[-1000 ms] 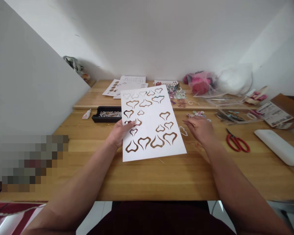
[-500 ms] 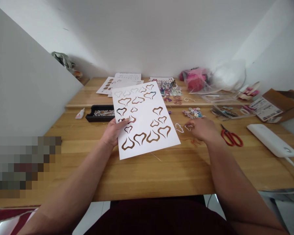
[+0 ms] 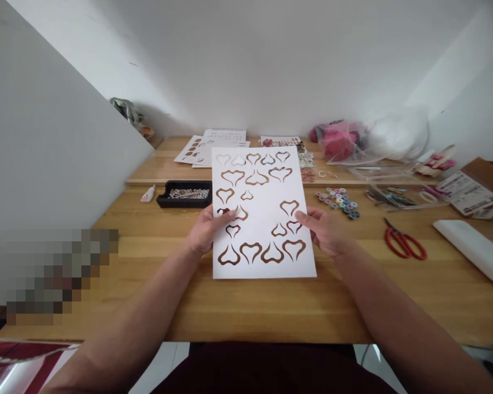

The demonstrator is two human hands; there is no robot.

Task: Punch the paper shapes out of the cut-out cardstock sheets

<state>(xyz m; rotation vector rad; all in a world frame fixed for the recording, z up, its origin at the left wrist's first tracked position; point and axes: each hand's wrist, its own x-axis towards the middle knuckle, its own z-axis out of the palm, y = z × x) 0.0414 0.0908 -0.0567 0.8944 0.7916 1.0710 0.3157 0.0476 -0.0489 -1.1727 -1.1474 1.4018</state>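
A white paper sheet (image 3: 263,219) with several heart-shaped cut-outs is held upright-tilted over the wooden desk (image 3: 271,306). My left hand (image 3: 207,230) grips its left edge, thumb on the front. My right hand (image 3: 324,232) grips the right edge with its thumb over the paper. Both hands are closed on the sheet.
A black tray of small beads (image 3: 184,193) and a glue tube (image 3: 147,193) lie at left. Coloured rings (image 3: 339,199), red scissors (image 3: 405,241) and a white flat device (image 3: 474,249) lie at right. More cut sheets (image 3: 209,145), pink material in a bag (image 3: 339,139) and clear boxes (image 3: 394,191) sit on the back shelf.
My right hand came off the desk near the small white heart pieces and took hold of the sheet's right edge. The sheet now faces me squarely.
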